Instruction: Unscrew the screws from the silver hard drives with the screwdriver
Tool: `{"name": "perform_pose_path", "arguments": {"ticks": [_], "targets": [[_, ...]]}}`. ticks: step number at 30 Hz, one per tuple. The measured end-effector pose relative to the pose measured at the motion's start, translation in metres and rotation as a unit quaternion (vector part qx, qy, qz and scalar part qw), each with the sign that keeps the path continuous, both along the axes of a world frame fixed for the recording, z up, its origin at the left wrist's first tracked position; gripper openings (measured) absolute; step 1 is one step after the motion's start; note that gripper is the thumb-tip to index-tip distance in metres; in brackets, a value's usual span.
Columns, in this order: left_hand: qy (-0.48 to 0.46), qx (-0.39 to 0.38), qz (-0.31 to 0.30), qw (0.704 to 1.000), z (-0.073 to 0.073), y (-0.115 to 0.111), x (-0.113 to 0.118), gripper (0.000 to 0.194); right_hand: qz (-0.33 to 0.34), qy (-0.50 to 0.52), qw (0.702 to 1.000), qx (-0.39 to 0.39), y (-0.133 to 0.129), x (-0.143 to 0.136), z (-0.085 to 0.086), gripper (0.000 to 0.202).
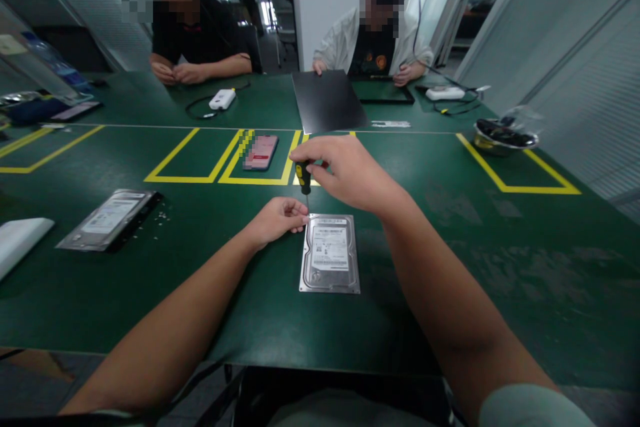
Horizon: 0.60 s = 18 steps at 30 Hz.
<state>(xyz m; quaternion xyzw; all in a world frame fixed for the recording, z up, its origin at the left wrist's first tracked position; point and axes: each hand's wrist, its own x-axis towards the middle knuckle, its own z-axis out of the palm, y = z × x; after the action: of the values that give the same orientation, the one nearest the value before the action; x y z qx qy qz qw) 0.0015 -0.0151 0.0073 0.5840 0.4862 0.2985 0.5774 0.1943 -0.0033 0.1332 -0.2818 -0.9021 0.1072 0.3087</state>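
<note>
A silver hard drive (331, 275) with a white label lies flat on the green table in front of me. My right hand (345, 170) is closed around the top of a black and yellow screwdriver (303, 177). The screwdriver stands nearly upright, its shaft pointing down at the drive's far left corner. Beside that corner, my left hand (281, 219) has its thumb and fingers pinched together close to the shaft tip. Whatever the left fingertips hold, if anything, is too small to make out.
Left of me lie another hard drive (107, 219), small screws (159, 217) and a white object (20, 240). A phone (261, 152) rests among yellow tape marks. Two people sit opposite, one touching a black panel (330, 100). A bowl (505, 137) of dark items stands at the right.
</note>
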Motion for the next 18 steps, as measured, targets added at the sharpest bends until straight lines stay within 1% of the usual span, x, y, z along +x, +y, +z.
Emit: {"name": "perform_pose_path", "arguments": {"ticks": [3, 6, 8, 15, 18], "targets": [[0.003, 0.002, -0.001, 1.000, 0.0003, 0.0001, 0.0001, 0.023, -0.028, -0.013, 0.999, 0.012, 0.0007, -0.0013, -0.0004, 0.032], [0.003, 0.002, 0.000, 1.000, -0.0003, 0.0007, 0.0000, 0.024, -0.068, -0.015, 0.997, 0.035, 0.0015, -0.0037, -0.0033, 0.022], [0.004, 0.002, 0.000, 1.000, -0.0006, 0.0009, -0.0001, 0.024, -0.079, -0.013, 0.996, 0.041, 0.0017, -0.0050, -0.0052, 0.016], [0.002, 0.002, 0.000, 1.000, 0.0014, -0.0002, 0.0005, 0.024, -0.052, -0.032, 0.997, 0.038, -0.0014, -0.0041, -0.0022, 0.022], [0.002, 0.001, -0.001, 1.000, 0.0019, -0.0001, 0.0006, 0.024, -0.058, -0.029, 0.997, 0.040, -0.0017, -0.0044, -0.0017, 0.020]]}}
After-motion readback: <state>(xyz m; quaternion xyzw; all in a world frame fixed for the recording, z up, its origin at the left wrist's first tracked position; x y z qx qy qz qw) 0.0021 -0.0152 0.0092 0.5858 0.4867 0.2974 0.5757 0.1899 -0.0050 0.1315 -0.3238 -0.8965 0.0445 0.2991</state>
